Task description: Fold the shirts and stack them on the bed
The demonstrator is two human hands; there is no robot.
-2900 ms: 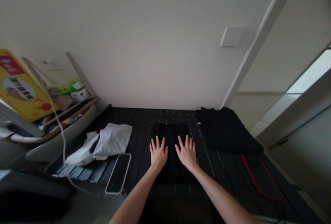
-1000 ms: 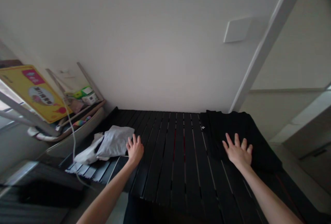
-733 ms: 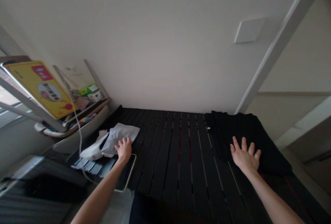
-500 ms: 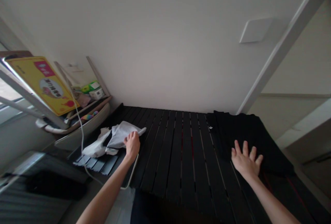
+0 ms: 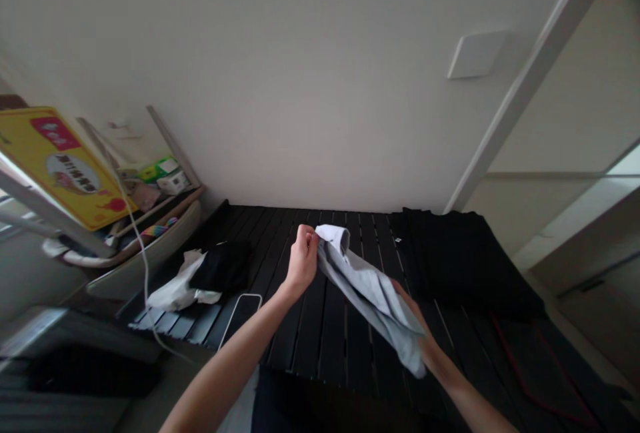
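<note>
A light grey garment (image 5: 370, 286) is stretched slantwise between my hands, above the black slatted surface (image 5: 333, 346). My left hand (image 5: 301, 261) pinches its upper left end, where a paler band forms a loop. Along its right side, my right hand (image 5: 411, 305) holds the cloth, with most of its fingers hidden behind the fabric. The garment's lower end hangs loose by my right wrist. To the right lies a folded black garment (image 5: 455, 259), spread flat with a small white tag at its left edge.
At the left of the slats lie a white cloth (image 5: 177, 287) and a black cloth (image 5: 223, 267). A white-rimmed phone-like object (image 5: 242, 316) is near my left forearm. A white cable (image 5: 145, 266) hangs beside a cart (image 5: 143, 259) carrying a yellow box (image 5: 65, 166). The wall (image 5: 310, 106) stands behind.
The grey garment has been lifted off the pile at left and brought to the middle. My right hand has left the black garment and moved left to the grey one. A black cloth is now uncovered.
</note>
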